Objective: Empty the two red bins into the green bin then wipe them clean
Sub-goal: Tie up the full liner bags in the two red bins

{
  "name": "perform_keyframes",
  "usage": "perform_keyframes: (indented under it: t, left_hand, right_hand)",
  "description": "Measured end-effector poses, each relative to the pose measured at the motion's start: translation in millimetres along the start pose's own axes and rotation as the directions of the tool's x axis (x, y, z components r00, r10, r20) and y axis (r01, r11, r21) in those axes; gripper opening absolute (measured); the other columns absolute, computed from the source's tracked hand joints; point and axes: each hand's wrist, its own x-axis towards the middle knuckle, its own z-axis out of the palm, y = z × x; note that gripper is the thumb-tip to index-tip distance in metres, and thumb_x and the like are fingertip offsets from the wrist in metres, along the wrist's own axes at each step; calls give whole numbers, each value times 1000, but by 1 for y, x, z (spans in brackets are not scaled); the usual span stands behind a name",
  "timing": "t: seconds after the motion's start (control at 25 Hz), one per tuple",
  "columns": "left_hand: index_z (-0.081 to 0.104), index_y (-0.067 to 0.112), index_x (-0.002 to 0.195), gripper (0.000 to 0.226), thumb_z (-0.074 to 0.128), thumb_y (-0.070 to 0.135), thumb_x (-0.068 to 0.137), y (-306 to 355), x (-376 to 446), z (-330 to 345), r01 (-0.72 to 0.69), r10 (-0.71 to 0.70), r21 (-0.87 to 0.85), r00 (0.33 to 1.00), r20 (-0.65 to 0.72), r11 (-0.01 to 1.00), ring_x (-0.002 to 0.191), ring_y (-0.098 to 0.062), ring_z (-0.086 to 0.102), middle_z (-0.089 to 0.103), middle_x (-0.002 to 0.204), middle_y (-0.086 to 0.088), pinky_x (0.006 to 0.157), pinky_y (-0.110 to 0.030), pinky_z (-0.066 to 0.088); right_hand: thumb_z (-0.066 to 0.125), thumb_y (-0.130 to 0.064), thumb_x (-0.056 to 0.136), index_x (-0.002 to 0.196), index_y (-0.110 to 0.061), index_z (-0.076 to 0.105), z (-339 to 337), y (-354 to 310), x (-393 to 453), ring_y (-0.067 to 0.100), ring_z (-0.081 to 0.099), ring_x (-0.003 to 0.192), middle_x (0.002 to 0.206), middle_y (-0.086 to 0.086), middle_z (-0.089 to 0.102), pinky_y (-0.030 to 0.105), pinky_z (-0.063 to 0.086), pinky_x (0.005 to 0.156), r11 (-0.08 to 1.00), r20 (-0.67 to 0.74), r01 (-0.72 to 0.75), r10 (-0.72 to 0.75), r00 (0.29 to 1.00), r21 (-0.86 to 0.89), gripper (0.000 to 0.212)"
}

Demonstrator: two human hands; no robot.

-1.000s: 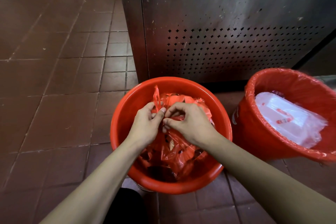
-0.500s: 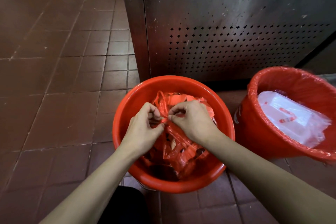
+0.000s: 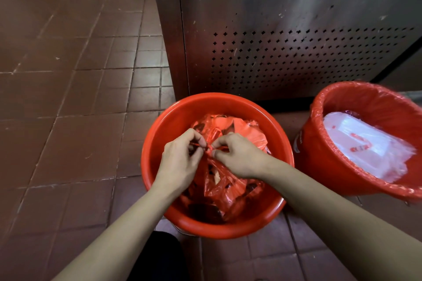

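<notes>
Bag (image 3: 225,180) sits inside the near bin (image 3: 159,150), directly beneath both hands; its knotted neck is pinched between left hand (image 3: 180,159) and right hand (image 3: 239,157), equally near, tails pulled sideways.

Both hands (image 3: 211,157) pinch the red bag's (image 3: 225,180) knot inside the red bin (image 3: 173,121).

Knotted bag (image 3: 225,180) in near bin (image 3: 182,109), second bin (image 3: 319,166) to its right.

Floor's all reddish-brown tile (image 3: 75,89) with pale scuffed grout, pretty dim lighting. Big stainless steel cabinet (image 3: 285,7) behind, perforated vent holes (image 3: 296,52) low down, speckled with grime.
</notes>
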Motion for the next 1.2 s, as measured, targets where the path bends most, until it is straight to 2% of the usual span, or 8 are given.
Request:
perform_keyframes:
  t: [0.12,0.2,0.28,0.36,0.44,0.56,0.88,1.2]
  left_hand:
    - [68,31,88,21,70,10,87,5,1,2,15,-15,-23,1000,-22,1000,87,-2,67,71,90,19,85,-34,56]
    - [70,30,91,16,76,18,83,8,0,4,21,-21,-18,999,31,1000,83,-1,67,71,92,17,82,-31,56]
    - [72,29,93,18,81,28,78,9,-2,4,8,-8,6,999,54,1000,83,-2,67,69,94,16,79,-30,56]
    - [74,26,91,15,83,31,80,8,-3,2,-3,3,8,999,33,1000,83,0,67,71,91,16,78,-31,57]
    - [76,25,90,10,82,30,83,7,-2,-1,3,-3,10,1000,22,1000,85,0,68,73,88,15,81,-35,57]
    - [76,27,86,7,80,32,86,3,-1,-5,0,-1,21,999,34,1000,86,-2,69,73,87,16,81,-39,57]
    - [73,16,89,4,75,19,91,-5,0,-13,-144,140,48,988,72,988,95,-3,66,67,102,12,78,-20,58]
    - [65,24,87,9,70,22,93,-24,-1,-27,-191,159,225,976,152,955,83,0,59,56,99,18,74,-26,51]
  right_hand:
    - [62,-18,98,88,-22,73,-1,5,3,22,70,86,94,10,76,39,57,86,974,-6,-86,89,996,208,15]
    - [63,-16,98,85,-20,73,0,9,4,24,64,74,84,13,73,38,55,74,920,-1,-163,175,985,357,17]
    - [64,-13,97,85,-12,74,1,11,5,21,61,72,78,11,69,36,52,73,900,-2,-175,192,981,399,15]
    - [66,-10,94,89,-9,76,-7,9,3,14,65,81,86,7,74,32,52,83,956,-9,-91,97,995,280,12]
    - [67,-11,93,100,-15,78,-20,5,-1,7,66,97,101,-1,76,21,49,92,999,-10,23,-23,1000,43,14]
    - [73,-25,89,102,-28,77,-32,7,-8,10,65,105,108,-7,74,28,50,96,983,-141,70,-94,986,-169,14]
    - [65,-24,95,105,-20,73,-26,21,-16,22,65,100,104,0,70,40,50,90,923,-247,128,-228,942,-363,14]
    - [65,-21,93,96,-15,69,-24,47,-14,28,65,89,93,5,67,45,52,81,903,-243,110,-227,943,-416,8]
